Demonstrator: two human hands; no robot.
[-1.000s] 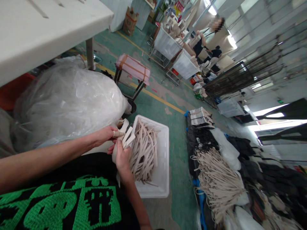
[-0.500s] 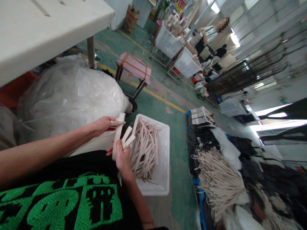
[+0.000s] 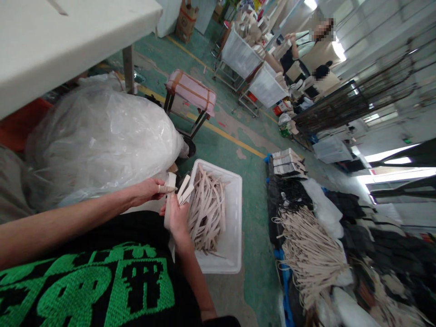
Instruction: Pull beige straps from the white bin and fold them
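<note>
My left hand [image 3: 150, 190] is closed on the upper part of a wide cream strap [image 3: 170, 180], with thumb and forefinger pinching it. Tan tape wraps that forefinger. My right hand [image 3: 178, 217] lies just below and to the right, closed around the same strap, which runs down behind its fingers. Short, flat off-white strap ends [image 3: 186, 191] poke out above the right thumb. How they join the strap is hidden in my grip. Right beside my right hand stands a white plastic bin [image 3: 233, 227] holding a tangle of narrow beige strips [image 3: 206, 209].
A white table [image 3: 85, 32] juts in at upper left, above a big clear plastic bag [image 3: 112, 131]. Ahead is a pink-padded stool [image 3: 192, 91]. To the right, a bundle of beige cords [image 3: 309, 254] lies on a pallet. Co-workers [image 3: 303, 45] sit beyond wheeled bins [image 3: 267, 86].
My hands have come closer together along the strap, the left moving slightly down. The upper end of the strap sits lower, and the off-white ends are turned more upright.
</note>
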